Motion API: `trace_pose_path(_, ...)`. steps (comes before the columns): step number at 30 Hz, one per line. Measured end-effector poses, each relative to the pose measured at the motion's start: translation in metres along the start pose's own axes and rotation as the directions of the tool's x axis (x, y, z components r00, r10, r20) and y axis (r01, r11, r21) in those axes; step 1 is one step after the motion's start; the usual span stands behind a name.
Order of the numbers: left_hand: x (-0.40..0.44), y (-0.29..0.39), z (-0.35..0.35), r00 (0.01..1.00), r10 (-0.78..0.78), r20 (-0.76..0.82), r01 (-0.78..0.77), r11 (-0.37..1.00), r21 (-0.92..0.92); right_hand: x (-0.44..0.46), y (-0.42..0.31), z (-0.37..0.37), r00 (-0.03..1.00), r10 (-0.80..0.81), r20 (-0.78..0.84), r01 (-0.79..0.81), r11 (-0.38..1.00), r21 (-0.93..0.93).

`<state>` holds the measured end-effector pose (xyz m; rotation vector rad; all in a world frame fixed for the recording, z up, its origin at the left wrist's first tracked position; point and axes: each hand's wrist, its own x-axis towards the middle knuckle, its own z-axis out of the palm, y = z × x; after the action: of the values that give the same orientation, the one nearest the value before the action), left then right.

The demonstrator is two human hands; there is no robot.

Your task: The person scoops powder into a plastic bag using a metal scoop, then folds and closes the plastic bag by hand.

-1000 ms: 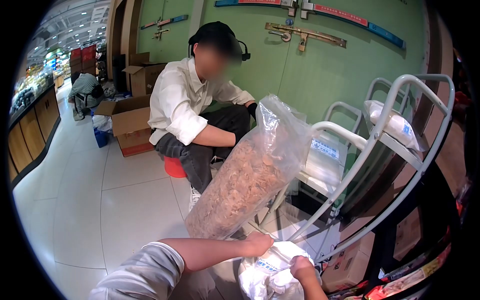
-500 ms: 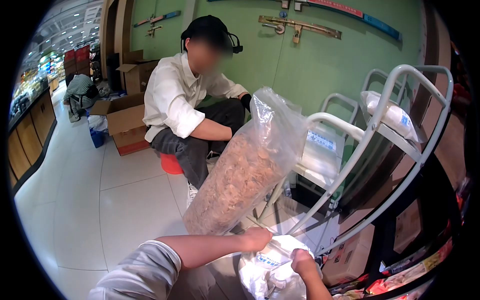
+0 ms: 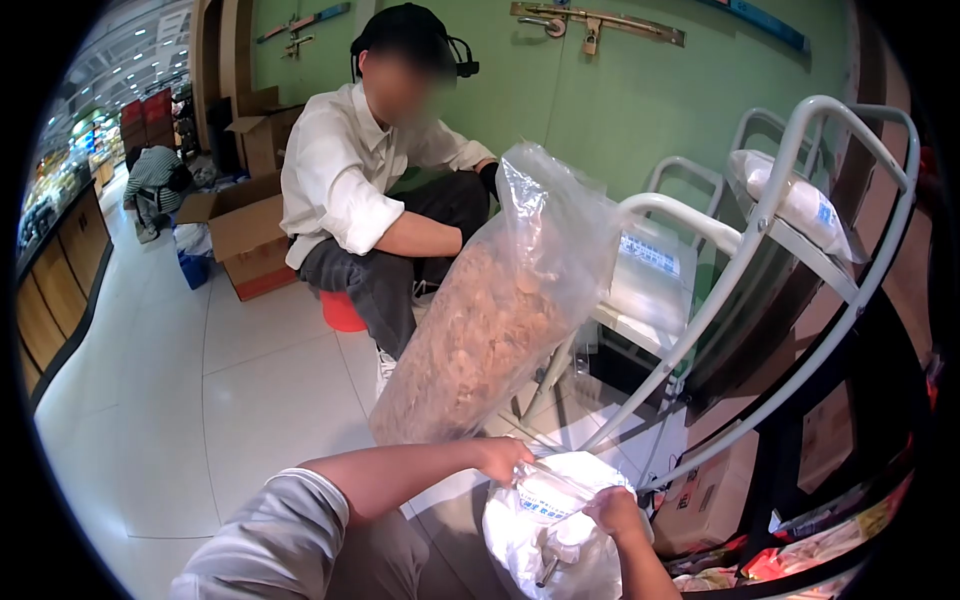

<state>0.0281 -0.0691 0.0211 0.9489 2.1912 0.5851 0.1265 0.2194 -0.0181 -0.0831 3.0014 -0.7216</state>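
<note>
A white plastic bag (image 3: 520, 545) with blue printing sits low in front of me, its contents mostly hidden. My left hand (image 3: 505, 460) is closed on clear or whitish plastic at its far left edge. On the right side, my right hand (image 3: 615, 510) pinches the same plastic, which is stretched between both hands. A short greyish rod-like piece (image 3: 547, 572) shows among the bag's folds. Just beyond stands a tall clear sack (image 3: 465, 350) of brownish, flaky pieces, leaning right, with a seated person's hands behind it.
The person in a white shirt (image 3: 335, 170) sits on a red stool (image 3: 343, 312). A white metal step frame (image 3: 690, 345) holds packs of plastic bags (image 3: 645, 280). Cardboard boxes (image 3: 255, 235) stand at left; packaged goods (image 3: 800, 550) lie lower right.
My hands have shifted slightly, and the plastic between them is now drawn into a taut strip. The view has tilted down a little. The seated person and sack look much the same.
</note>
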Motion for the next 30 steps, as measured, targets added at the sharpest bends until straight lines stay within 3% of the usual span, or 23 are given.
trace_pose_path(3, -0.001, 0.002, 0.001, 0.998, -0.012, -0.056, 0.012, 1.000, -0.011, 0.004, 0.006, 0.008, 0.999, -0.043, 0.011, 0.044, 0.998, -0.055)
trace_pose_path(8, -0.003, 0.009, 0.003, 0.990, -0.093, -0.102, 0.089, 0.995, -0.041, 0.006, 0.008, 0.010, 1.000, 0.028, -0.007, -0.028, 0.999, 0.043)
trace_pose_path(10, 0.000, -0.002, 0.017, 0.932, 0.037, -0.360, -0.042, 0.999, -0.005, 0.005, 0.004, 0.006, 1.000, 0.015, -0.015, -0.015, 1.000, 0.024)
trace_pose_path(13, 0.009, -0.015, 0.026, 0.891, 0.147, -0.430, -0.148, 0.989, 0.030, 0.006, -0.008, -0.002, 1.000, -0.018, -0.026, 0.017, 1.000, -0.018)
trace_pose_path(15, 0.002, -0.004, 0.016, 0.920, 0.101, -0.378, -0.116, 0.993, -0.018, 0.004, -0.010, -0.001, 0.997, -0.067, -0.037, 0.063, 0.994, -0.093)
trace_pose_path(18, 0.007, -0.009, 0.023, 0.951, 0.035, -0.309, -0.072, 0.992, -0.108, 0.003, -0.021, -0.007, 1.000, 0.002, 0.006, -0.002, 0.995, -0.099)
trace_pose_path(24, 0.001, -0.002, 0.012, 0.960, 0.008, -0.282, -0.030, 0.997, -0.074, 0.002, -0.020, -0.003, 0.998, 0.041, -0.041, -0.041, 0.999, 0.004)
trace_pose_path(30, 0.010, -0.012, 0.015, 0.954, -0.024, -0.300, 0.012, 0.999, -0.043, 0.000, -0.035, -0.014, 0.996, 0.085, -0.001, -0.085, 0.994, -0.075)
